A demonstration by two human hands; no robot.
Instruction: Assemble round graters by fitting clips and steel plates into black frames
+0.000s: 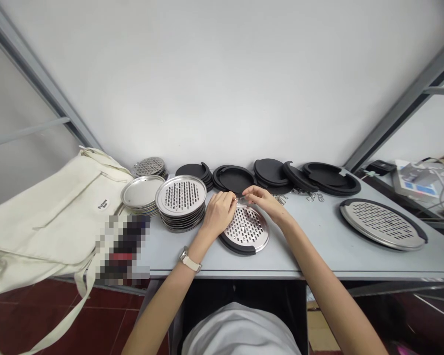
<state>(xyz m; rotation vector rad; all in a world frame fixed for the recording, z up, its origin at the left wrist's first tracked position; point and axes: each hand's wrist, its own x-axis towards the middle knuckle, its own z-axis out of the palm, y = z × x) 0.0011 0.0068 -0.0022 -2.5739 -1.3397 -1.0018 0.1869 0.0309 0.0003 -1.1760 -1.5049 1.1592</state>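
Observation:
A round metal grater disc (246,229) with a black rim piece along its lower left edge lies on the grey table (299,231) in front of me. My left hand (219,212), with a watch on the wrist, is closed at the disc's upper left edge. My right hand (263,201) pinches at the disc's top edge, its fingertips near a small shiny metal piece (241,198). Both hands' fingertips nearly meet around that piece, which is too small to make out well.
Stacked grater discs (181,197) and plain metal discs (140,192) stand left. Black round parts (237,179) line the wall, with small metal rings (314,196) before them. Another grater (385,224) lies right. A cream bag (59,207) is far left.

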